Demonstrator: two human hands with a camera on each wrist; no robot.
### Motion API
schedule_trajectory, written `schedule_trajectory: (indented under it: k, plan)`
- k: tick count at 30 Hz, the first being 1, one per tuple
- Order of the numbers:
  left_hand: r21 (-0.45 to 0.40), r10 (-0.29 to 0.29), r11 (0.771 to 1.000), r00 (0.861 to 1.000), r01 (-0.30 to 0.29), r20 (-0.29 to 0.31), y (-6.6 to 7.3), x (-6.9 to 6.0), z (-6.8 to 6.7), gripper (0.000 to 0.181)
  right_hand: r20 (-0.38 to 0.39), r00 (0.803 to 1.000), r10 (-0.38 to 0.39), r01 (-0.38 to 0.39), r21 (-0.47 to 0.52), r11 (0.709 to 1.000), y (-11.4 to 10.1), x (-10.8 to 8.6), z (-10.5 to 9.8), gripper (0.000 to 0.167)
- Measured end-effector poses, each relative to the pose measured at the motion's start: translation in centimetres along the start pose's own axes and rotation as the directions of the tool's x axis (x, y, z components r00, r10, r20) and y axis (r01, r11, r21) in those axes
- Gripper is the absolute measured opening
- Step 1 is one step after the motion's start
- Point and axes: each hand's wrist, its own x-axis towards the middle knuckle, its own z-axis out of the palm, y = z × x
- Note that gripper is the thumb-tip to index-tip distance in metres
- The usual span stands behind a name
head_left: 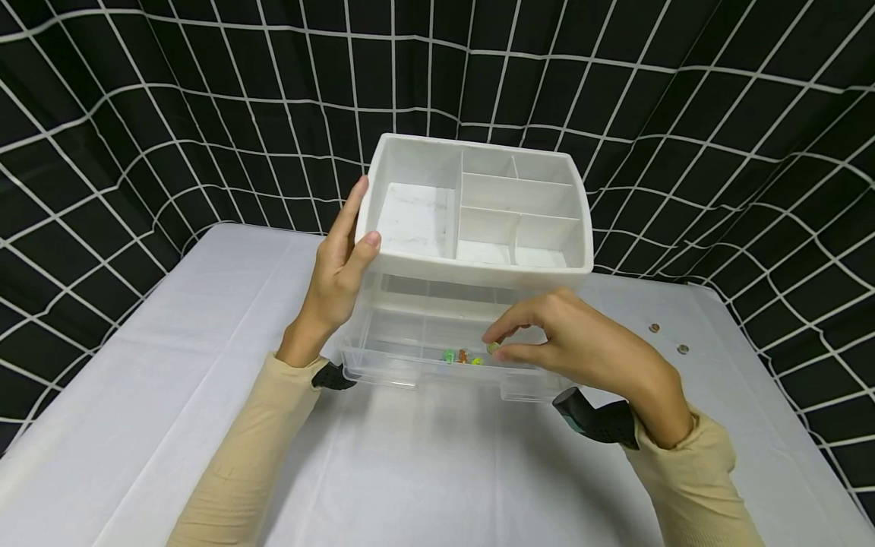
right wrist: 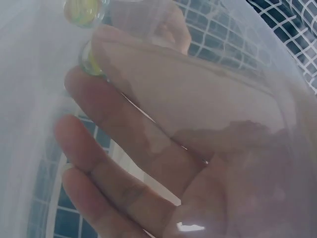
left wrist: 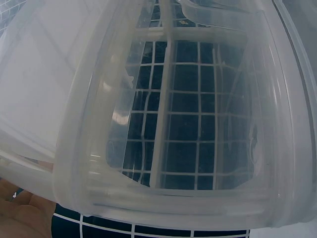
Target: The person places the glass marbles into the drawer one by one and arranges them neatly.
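Now hands grip a tray and marble

Black fabric with a white grid hangs behind the table and along both sides, its lines bending over loose folds. The table's white, faintly creased covering catches soft shadows toward the front.

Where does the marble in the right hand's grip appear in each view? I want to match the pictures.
Head: marble right of centre, below the middle, in the grip of the right hand.
Left wrist: not visible.
Right wrist: upper left.
Shared landmark: the black cloth with white grid lines.
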Motion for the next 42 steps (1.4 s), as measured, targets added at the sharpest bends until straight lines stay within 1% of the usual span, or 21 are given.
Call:
schedule_trajectory:
  k: [7, 11, 16, 22, 24, 28, 31, 34, 37, 42]
  plan:
    - [0.001, -0.005, 1.000, 1.000, 0.005, -0.002, -0.2, 0.0, -0.1, 0.063, 0.014, 1.000, 0.000, -0.001, 0.016, 1.000, 0.1, 0.0, 0.1, 0.016]
    - [0.003, -0.009, 1.000, 1.000, 0.009, -0.001, -0.2, 0.0, -0.1, 0.062, 0.000, 1.000, -0.001, 0.001, 0.020, 1.000, 0.1, 0.0, 0.1, 0.016]
    - [0.011, -0.005, 1.000, 1.000, 0.005, 0.000, -0.2, 0.0, 0.0, 0.063, -0.082, 0.996, -0.024, 0.024, 0.006, 1.000, 0.3, -0.3, 0.3, 0.017]
    - [0.014, -0.004, 1.000, 1.000, 0.004, -0.001, -0.1, 0.0, 0.0, 0.062, -0.171, 0.985, -0.015, 0.017, 0.008, 1.000, 0.5, -1.2, 0.2, 0.017]
    - [0.017, -0.002, 1.000, 1.000, 0.002, -0.001, -0.1, 0.0, 0.0, 0.063, -0.200, 0.979, -0.024, 0.024, -0.003, 1.000, 0.6, -1.6, 0.1, 0.017]
    - [0.022, 0.001, 1.000, 1.000, -0.001, -0.004, -0.1, 0.0, 0.0, 0.063, -0.272, 0.959, -0.080, 0.070, -0.044, 0.997, 0.9, -2.4, -0.1, 0.022]
    - [0.021, -0.001, 1.000, 1.000, 0.001, -0.006, 0.0, 0.0, 0.0, 0.063, -0.334, 0.933, -0.132, 0.109, -0.088, 0.990, 1.1, -2.9, -0.2, 0.026]
    - [0.021, -0.002, 1.000, 1.000, 0.002, -0.005, 0.0, 0.0, 0.0, 0.063, -0.393, 0.905, -0.160, 0.121, -0.121, 0.985, 1.3, -3.5, -0.3, 0.032]
    - [0.018, -0.003, 1.000, 1.000, 0.003, -0.006, 0.0, 0.0, 0.0, 0.063, -0.433, 0.886, -0.167, 0.117, -0.140, 0.983, 1.6, -4.0, -0.4, 0.037]
    - [0.017, -0.008, 1.000, 1.000, 0.008, -0.006, 0.0, 0.0, 0.0, 0.063, -0.470, 0.866, -0.169, 0.110, -0.150, 0.983, 1.8, -4.6, -0.4, 0.040]
